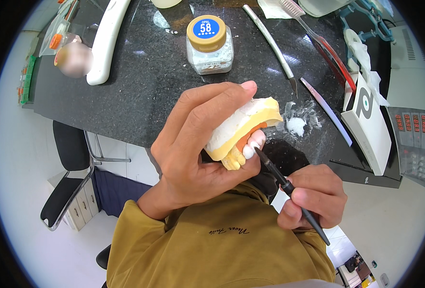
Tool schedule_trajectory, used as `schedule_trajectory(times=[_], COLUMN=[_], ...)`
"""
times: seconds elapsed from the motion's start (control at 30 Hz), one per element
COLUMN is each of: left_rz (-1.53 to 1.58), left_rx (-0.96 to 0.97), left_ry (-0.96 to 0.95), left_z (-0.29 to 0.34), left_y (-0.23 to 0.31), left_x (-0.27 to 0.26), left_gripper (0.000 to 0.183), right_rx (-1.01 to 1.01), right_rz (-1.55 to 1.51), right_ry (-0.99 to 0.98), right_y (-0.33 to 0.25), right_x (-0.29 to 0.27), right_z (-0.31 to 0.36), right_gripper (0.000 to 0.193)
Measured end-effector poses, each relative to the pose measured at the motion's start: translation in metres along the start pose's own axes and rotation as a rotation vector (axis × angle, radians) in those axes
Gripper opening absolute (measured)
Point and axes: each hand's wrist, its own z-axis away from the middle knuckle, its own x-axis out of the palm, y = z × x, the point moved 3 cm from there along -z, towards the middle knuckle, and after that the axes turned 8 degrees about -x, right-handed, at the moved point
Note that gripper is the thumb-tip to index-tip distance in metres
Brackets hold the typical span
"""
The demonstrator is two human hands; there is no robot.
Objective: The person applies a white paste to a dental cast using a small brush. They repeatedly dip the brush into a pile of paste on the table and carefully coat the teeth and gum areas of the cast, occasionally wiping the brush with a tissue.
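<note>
My left hand [188, 144] is closed around a dental cast [243, 127] with a white base, a yellow layer and an orange-brown gum part. Several white and pinkish false teeth [252, 145] stand beside yellow plaster teeth on it. Between the fingers and thumb of my right hand [320, 196] is a thin black brush [289, 186], its dark tip touching or very near the white teeth. Just beyond the cast, a small heap of white paste [296, 126] lies smeared on the dark stone table [145, 91].
A gold-capped powder jar [210, 48] stands at the back. Right of it lie a craft knife [272, 43], a purple-white strip [326, 110], a red toothbrush [330, 50] and a white box [368, 127]. A white handle [108, 43] is at left, a black chair [71, 158] beyond the table.
</note>
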Motion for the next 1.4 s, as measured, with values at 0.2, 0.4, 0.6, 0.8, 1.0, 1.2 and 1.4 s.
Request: schedule_trajectory(times=[0.2, 0.4, 0.6, 0.8, 1.0, 1.2, 1.4], left_rz=[0.007, 0.007, 0.013, 0.009, 0.019, 0.022, 0.023], left_rx=[-0.012, -0.017, -0.023, -0.023, -0.016, 0.051, -0.016], left_ry=[-0.001, 0.0, -0.006, -0.011, -0.016, -0.007, 0.0], left_z=[0.0, 0.0, -0.001, 0.0, 0.0, 0.0, 0.0], left_y=[0.001, 0.002, 0.002, 0.0, 0.0, 0.0, 0.003], left_x=[0.0, 0.0, 0.0, 0.0, 0.0, -0.001, -0.002], left_gripper=[0.044, 0.044, 0.044, 0.045, 0.046, 0.044, 0.045], right_rx=[-0.008, -0.007, 0.01, -0.016, 0.031, 0.091, 0.189], right_rz=[-0.01, -0.003, -0.029, -0.029, -0.095, -0.118, -0.04], right_ry=[0.056, 0.073, 0.065, 0.022, 0.179, 0.065, 0.227], right_y=[0.0, 0.0, -0.001, -0.001, 0.0, 0.002, 0.0], right_x=[0.0, 0.001, -0.002, -0.001, -0.003, -0.008, -0.026], right_z=[0.004, 0.004, 0.004, 0.002, 0.009, 0.003, 0.009], right_gripper=[0.017, 0.018, 0.018, 0.019, 0.021, 0.024, 0.024])
